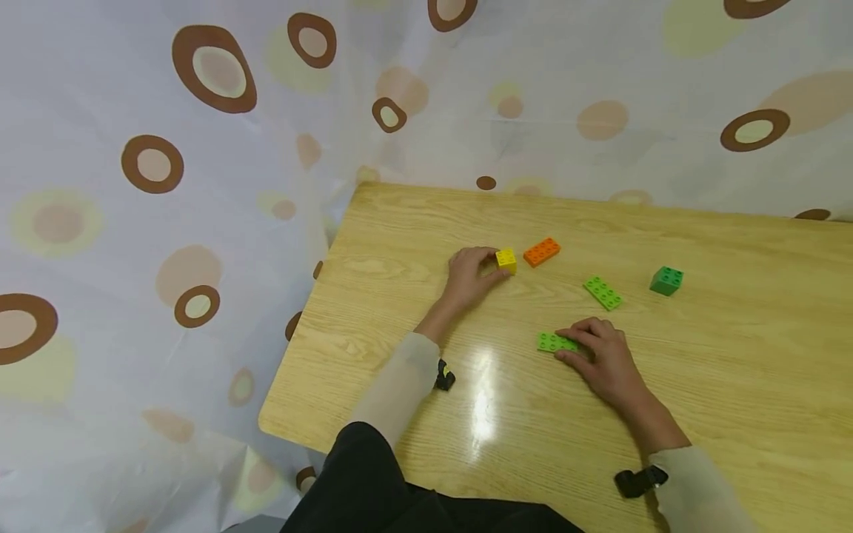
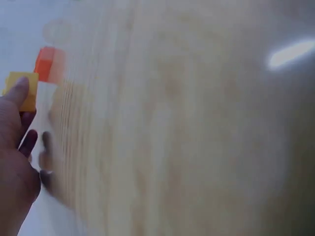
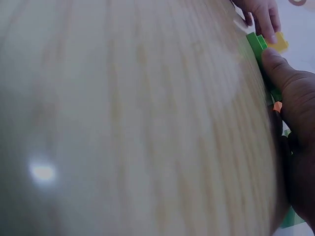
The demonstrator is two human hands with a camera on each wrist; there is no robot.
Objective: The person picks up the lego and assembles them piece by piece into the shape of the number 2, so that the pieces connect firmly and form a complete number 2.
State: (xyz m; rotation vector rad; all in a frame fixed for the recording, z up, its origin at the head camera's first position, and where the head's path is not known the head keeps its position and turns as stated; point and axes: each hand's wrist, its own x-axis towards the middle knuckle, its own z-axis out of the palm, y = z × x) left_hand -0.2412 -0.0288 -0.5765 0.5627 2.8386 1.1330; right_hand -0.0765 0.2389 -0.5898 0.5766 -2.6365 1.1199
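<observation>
On the wooden table (image 1: pixel 400 244), my left hand (image 1: pixel 489 265) pinches a small yellow brick (image 1: pixel 506 260) between thumb and fingers. The left wrist view shows the thumb against that yellow brick (image 2: pixel 23 91), with an orange brick (image 2: pixel 47 64) just beyond. The orange brick (image 1: pixel 541 252) lies close to the right of the yellow one. My right hand (image 1: pixel 586 346) grips the right end of a flat light green brick (image 1: pixel 552 342) that lies on the table. In the right wrist view my thumb (image 3: pixel 278 69) presses that green brick (image 3: pixel 256 43).
A second light green flat brick (image 1: pixel 603 293) and a dark green cube (image 1: pixel 666 280) lie to the right, apart from both hands. A white curtain with brown and yellow circles (image 1: pixel 166 222) hangs behind and left of the table. Both wrist views are blurred.
</observation>
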